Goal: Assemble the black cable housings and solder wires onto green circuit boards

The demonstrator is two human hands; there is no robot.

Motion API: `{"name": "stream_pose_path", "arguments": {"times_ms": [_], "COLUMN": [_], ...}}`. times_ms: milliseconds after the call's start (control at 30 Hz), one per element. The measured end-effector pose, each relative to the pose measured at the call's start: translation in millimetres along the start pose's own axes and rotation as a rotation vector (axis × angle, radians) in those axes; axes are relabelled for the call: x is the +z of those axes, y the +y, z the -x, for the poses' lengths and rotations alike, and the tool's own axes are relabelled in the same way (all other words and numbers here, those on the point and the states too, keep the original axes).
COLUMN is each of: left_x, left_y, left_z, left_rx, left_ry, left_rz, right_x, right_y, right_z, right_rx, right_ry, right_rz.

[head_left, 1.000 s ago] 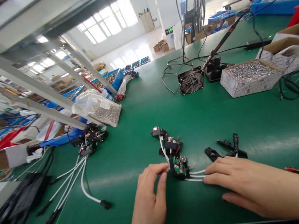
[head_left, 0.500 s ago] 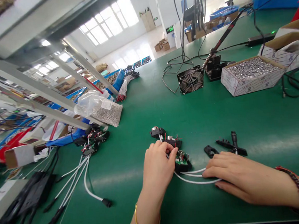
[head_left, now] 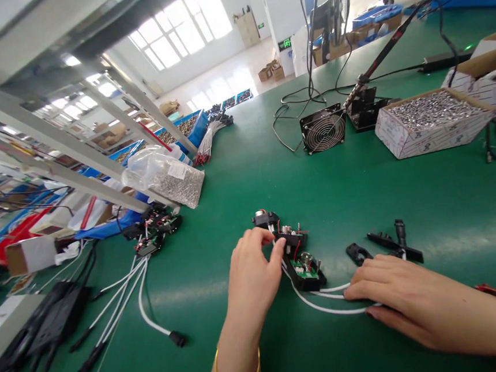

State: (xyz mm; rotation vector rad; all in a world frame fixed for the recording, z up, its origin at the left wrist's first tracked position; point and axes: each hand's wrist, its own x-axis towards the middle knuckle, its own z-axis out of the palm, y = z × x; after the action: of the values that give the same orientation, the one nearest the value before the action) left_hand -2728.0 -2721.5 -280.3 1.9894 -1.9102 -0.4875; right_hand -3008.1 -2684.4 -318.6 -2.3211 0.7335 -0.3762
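Near the middle of the green bench lie small black housings with electronics; the nearest black housing (head_left: 306, 273) has a green circuit board facing up. My left hand (head_left: 255, 266) is at their left side, its thumb and forefinger apart beside a second black housing (head_left: 291, 239). Whether the fingertips touch it is hard to tell. White cables (head_left: 315, 306) curve from the housings to the right. My right hand (head_left: 400, 294) rests palm down with its fingers and thumb closed on these cables. Just beyond it are a black oval part (head_left: 358, 251) and black connectors (head_left: 394, 245).
At left lies another bundle of housings (head_left: 158, 228) with white cables. A bag of small metal parts (head_left: 182, 183) sits by the shelf post. Farther back are a small fan (head_left: 323, 130), a soldering iron (head_left: 386, 49) and a box of metal pieces (head_left: 400, 138).
My left thumb and forefinger have parted and drawn slightly left, off the circuit-board housing, which now shows more fully. My right hand stays on the cables. The view has shifted a little.
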Motion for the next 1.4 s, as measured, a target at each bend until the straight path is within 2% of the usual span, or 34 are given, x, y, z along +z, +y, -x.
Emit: {"name": "stream_pose_path", "arguments": {"times_ms": [67,167,233,300,400,500,567,633,733,833,967,1133,1200,1267,1333,1400], "left_x": [-5,-9,-8,-6,-2,0,0,2,6,7,4,6,2,-10,-27,-45], "left_y": [-9,-15,-14,-15,-21,-27,-27,-22,-11,-5,-6,-5,-8,-18,-33,-50], "left_z": [-16,-42,-55,-60,-56,-44,-40,-40,-47,-54,-53,-47,-47,-46,-46,-45], "left_rx": [-0.088,-0.177,-0.161,-0.130,-0.105,-0.086,-0.028,0.053,0.097,0.067,0.042,0.058,0.081,0.083,-0.020,-0.185], "left_ry": [0.061,-0.076,-0.158,-0.177,-0.136,-0.027,0.057,0.089,-0.042,-0.159,-0.151,-0.134,-0.124,-0.041,0.061,0.085], "left_rz": [0.016,-0.037,-0.087,-0.110,-0.114,-0.137,-0.193,-0.270,-0.278,-0.137,0.018,0.082,0.105,0.093,0.004,-0.100], "right_x": [0,1,1,1,0,-2,-3,-4,-5,-6,-7,-6,-6,-6,-4,1], "right_y": [0,-1,-1,-1,-2,-5,-7,-8,-8,-8,-8,-5,-4,-3,0,4], "right_z": [0,0,0,0,0,-1,-1,-1,-1,-1,1,4,4,4,5,9], "right_rx": [-0.002,0.003,0.006,0.013,0.027,0.034,0.035,0.030,0.023,0.018,0.017,0.002,-0.031,-0.062,-0.091,-0.098], "right_ry": [0.023,0.037,0.033,0.026,0.022,0.027,0.027,0.031,0.063,0.081,0.094,0.110,0.119,0.141,0.161,0.178], "right_rz": [-0.005,-0.005,-0.007,-0.013,-0.022,-0.018,-0.011,-0.011,-0.023,-0.021,-0.019,0.030,0.078,0.119,0.145,0.152]}}
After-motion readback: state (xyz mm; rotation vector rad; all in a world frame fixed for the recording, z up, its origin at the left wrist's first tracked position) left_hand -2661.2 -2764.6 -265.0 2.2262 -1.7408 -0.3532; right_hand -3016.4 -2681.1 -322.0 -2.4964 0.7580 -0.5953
